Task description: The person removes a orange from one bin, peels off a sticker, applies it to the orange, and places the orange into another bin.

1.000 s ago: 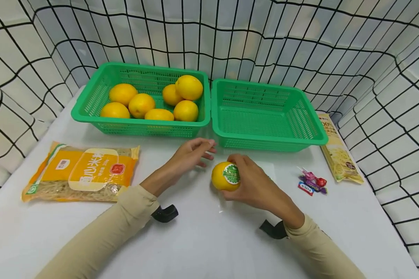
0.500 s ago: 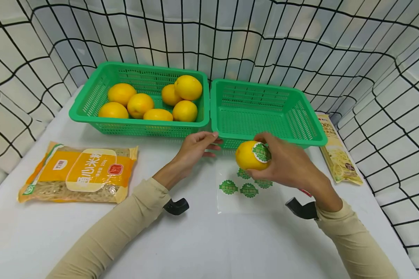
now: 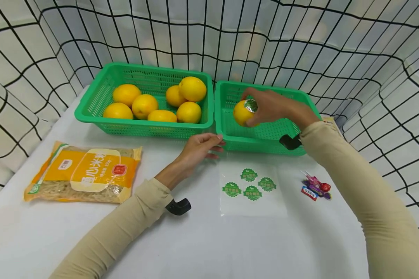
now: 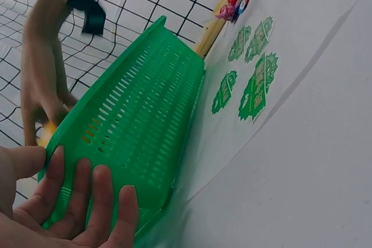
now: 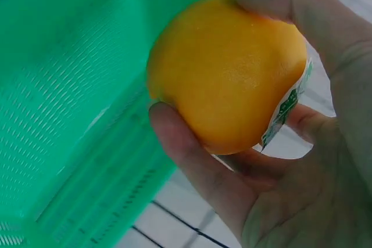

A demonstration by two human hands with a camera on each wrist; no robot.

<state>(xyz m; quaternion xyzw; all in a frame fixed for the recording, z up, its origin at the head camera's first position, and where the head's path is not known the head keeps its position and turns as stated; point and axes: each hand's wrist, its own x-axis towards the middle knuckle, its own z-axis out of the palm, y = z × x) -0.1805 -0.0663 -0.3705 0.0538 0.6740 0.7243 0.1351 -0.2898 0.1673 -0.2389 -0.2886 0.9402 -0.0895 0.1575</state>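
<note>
Round orange fruit (image 3: 241,114), green-and-white paper sticker (image 3: 250,105) on, moved from in front of the perforated green plastic right-hand basket (image 3: 251,146) to over its floor. I see right hand (image 3: 272,106) gripping it, left hand (image 3: 199,149) relaxed by basket corner.

white surface (image 3: 209,240) | black wire mesh (image 3: 219,58) standing behind it and along both sides | pale backing (image 3: 179,38) beyond the mesh | soft light, faint shadows
</note>
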